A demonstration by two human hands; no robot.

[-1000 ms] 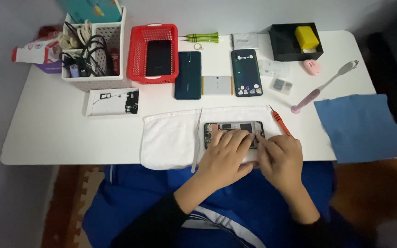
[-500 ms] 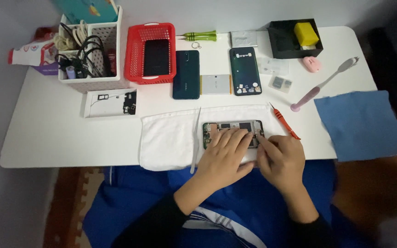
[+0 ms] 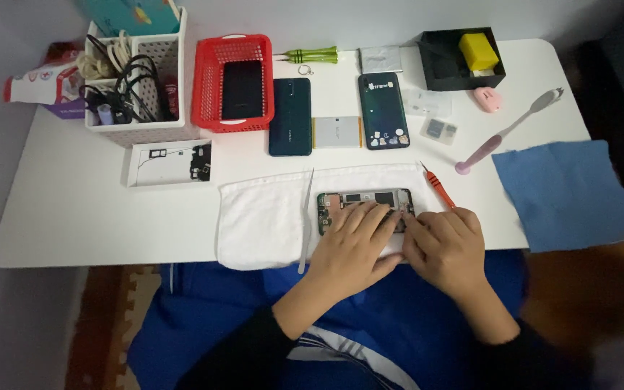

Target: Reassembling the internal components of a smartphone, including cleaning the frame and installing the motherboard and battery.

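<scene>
An opened phone with its circuit boards showing lies on a white cloth at the table's near edge. My left hand rests on the phone's middle, fingers spread over it. My right hand presses on the phone's right end with its fingertips. Thin metal tweezers lie on the cloth left of the phone. An orange-handled screwdriver lies just right of the phone, beyond my right hand.
A dark green phone, a flat battery and a dark phone lie behind the cloth. A red basket, white cable caddy, white tray, black box, pink brush and blue cloth surround them.
Both hands stay on the opened phone with only slight finger shifts. The view drifts a little.
</scene>
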